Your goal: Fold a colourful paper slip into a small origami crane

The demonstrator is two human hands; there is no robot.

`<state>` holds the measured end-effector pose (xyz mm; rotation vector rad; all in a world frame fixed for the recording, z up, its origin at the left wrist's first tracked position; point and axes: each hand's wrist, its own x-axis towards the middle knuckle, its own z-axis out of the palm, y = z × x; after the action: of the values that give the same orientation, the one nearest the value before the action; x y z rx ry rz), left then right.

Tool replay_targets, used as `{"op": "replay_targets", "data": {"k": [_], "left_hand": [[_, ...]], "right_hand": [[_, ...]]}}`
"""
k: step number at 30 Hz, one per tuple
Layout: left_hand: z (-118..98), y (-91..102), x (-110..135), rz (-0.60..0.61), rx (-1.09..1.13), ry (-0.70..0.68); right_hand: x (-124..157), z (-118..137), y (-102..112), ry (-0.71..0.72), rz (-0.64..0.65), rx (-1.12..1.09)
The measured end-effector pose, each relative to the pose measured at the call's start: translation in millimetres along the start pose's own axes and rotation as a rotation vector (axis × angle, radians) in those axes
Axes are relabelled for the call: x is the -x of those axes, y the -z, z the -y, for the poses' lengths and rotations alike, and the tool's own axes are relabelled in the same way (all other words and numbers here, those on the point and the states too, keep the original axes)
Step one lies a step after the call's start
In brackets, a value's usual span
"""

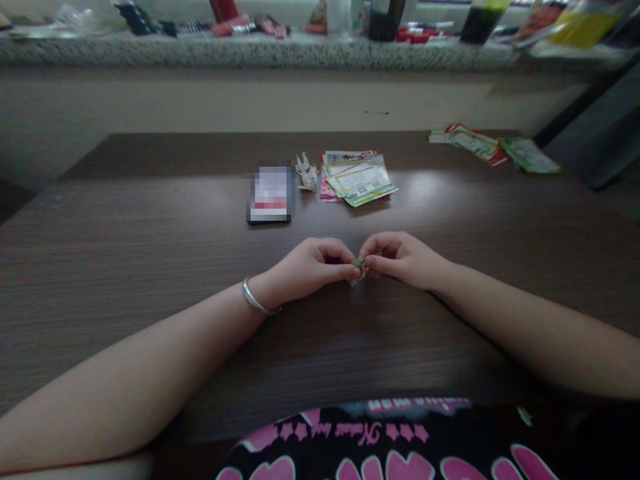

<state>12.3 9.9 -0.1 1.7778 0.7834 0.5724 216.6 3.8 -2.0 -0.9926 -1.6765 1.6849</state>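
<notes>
Between my fingertips, above the front middle of the table, is a small folded piece of printed paper (359, 264), greenish and pale. My left hand (320, 267), with a silver bangle at its wrist, pinches the paper's left side between thumb and fingers. From the other side my right hand (400, 259) pinches it too, and the fingertips of both hands nearly meet. Most of the paper is hidden by the fingers. Beyond the hands lies a folded paper figure (307, 173) with pointed tips, beside a stack of printed paper sheets (359, 179).
A dark-framed device with a blurred screen (271, 193) lies left of the paper figure. More printed wrappers (477, 143) are at the table's (150, 220) back right. Behind, a granite ledge (280, 53) bears bottles, cups and small red items.
</notes>
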Motion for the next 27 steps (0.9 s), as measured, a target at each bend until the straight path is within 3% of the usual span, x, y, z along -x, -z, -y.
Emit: {"op": "replay_targets", "data": {"k": [7,12,21,27], "left_hand": [[1,1.6,-1,0.004,-0.028,0.006],[2,0.9,-1,-0.01,0.061,0.074],[8,-3.1,-4,-0.181,0.303,0.137],[9,-3.1,-3,-0.193,0.303,0.085]], "right_hand": [[0,1,-1,-0.017,0.02,-0.041],[-1,-4,-1,0.007,-0.033,-0.056],[-3,-10,-3,0.112,-0.142,-0.036],[-4,-11,-4,0.141,-0.156,-0.066]]}}
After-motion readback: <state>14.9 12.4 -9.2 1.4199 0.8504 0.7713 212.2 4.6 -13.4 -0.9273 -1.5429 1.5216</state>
